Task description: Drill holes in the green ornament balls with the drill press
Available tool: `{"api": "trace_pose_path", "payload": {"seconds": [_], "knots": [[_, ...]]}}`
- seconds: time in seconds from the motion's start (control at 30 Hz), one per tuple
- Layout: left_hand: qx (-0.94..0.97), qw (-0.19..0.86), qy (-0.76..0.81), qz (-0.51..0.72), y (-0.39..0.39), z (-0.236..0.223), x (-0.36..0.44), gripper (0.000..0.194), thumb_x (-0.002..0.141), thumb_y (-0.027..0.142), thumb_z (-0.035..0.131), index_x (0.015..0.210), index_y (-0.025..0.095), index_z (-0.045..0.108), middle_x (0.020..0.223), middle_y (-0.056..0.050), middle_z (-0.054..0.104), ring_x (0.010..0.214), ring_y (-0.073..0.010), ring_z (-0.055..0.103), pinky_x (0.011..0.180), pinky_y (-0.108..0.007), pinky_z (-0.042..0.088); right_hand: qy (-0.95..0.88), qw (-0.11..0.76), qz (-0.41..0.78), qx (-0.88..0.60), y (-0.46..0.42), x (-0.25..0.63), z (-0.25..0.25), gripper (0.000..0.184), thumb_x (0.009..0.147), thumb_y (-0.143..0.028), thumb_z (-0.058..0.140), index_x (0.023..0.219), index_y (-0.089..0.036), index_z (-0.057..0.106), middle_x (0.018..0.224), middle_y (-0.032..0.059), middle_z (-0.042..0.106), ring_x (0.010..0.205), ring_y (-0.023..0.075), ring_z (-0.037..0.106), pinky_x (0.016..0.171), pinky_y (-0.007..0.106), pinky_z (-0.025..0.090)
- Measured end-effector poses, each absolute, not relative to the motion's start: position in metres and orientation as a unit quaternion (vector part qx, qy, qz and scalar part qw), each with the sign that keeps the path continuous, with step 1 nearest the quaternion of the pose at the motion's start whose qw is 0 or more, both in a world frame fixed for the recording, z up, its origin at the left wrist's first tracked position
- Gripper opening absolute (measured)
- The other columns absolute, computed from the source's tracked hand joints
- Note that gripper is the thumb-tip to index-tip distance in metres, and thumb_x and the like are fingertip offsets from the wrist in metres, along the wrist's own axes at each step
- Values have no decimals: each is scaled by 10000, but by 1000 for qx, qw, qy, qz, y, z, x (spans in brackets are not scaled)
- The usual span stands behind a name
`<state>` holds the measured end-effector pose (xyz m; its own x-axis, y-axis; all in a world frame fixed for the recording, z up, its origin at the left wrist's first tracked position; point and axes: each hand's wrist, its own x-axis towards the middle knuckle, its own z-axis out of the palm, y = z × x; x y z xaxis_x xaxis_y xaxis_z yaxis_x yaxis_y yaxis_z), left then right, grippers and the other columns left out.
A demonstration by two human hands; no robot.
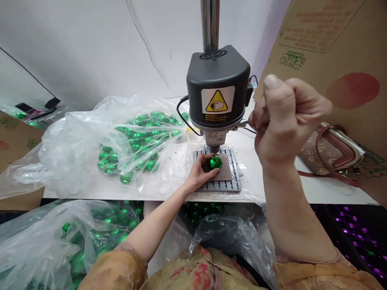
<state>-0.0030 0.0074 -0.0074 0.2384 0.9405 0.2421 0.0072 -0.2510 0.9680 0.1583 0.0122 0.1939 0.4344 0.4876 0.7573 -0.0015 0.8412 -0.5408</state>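
Looking down past the worker's head, I see the shiny green ball (215, 162) sitting straight below the chuck (214, 148) of a small bench drill press (216, 86). That vertical line is what matters here: ball beneath, chuck above, and barely any space between them. Whether a bit actually touches the top of the ball is too small to tell. The ball is round, so it offers no long axis to turn one way or the other.

The left hand (200, 173) is much the nearer one. It comes in from the ball's left and grasps it, thumb on the near side, a finger round the far side. The ball rests over a brown square pad (226, 173) on the slotted base plate (237, 182), which stands on the white tabletop (256, 181).

The right hand (281, 121) is up beside the motor housing, to its right and well apart from the ball. It is clenched into a fist, apparently around the feed lever (242, 124), whose outer end the fingers hide.

Off to the left, a clear plastic bag (69, 149) lies beside the press, with more green balls (137, 135) inside.
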Motion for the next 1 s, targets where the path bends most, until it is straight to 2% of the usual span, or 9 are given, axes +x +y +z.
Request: {"api": "trace_pose_path", "payload": {"seconds": [0.13,0.37,0.67,0.87,1.0], "knots": [[613,500,368,489,6,-7,-1,498,748,353,827,1118,201,530,1265,-108,627,1214,-236,600,1106,-446,430,-515,817,127,-228,4,158,179,531,841,-278,634,493,-168,248,431,-52,241,394,38,290,418,277,193],[606,509,367,489,4,-3,-2,507,739,358,834,1117,206,532,1269,-102,627,1219,-240,600,1110,-445,430,-510,829,71,-217,-1,152,165,524,866,-221,561,530,-150,165,463,-49,197,402,20,260,423,264,194],[620,496,368,484,4,-4,-3,495,755,328,822,1137,209,531,1278,-105,619,1223,-243,593,1111,-454,423,-514,830,42,-214,0,156,149,526,839,-257,573,529,-159,159,450,-46,238,404,28,236,423,290,179],[619,492,372,486,3,-3,-2,500,744,373,829,1111,206,533,1268,-106,629,1207,-244,605,1099,-448,438,-509,843,8,-175,6,155,141,511,825,-190,555,567,-167,115,452,-57,204,390,34,215,404,287,171],[621,494,370,484,3,-3,-2,496,752,364,824,1114,208,522,1283,-111,622,1216,-243,598,1109,-453,430,-537,830,6,-151,6,159,136,490,818,-153,541,581,-170,112,450,-59,231,391,42,251,403,281,218]]}}
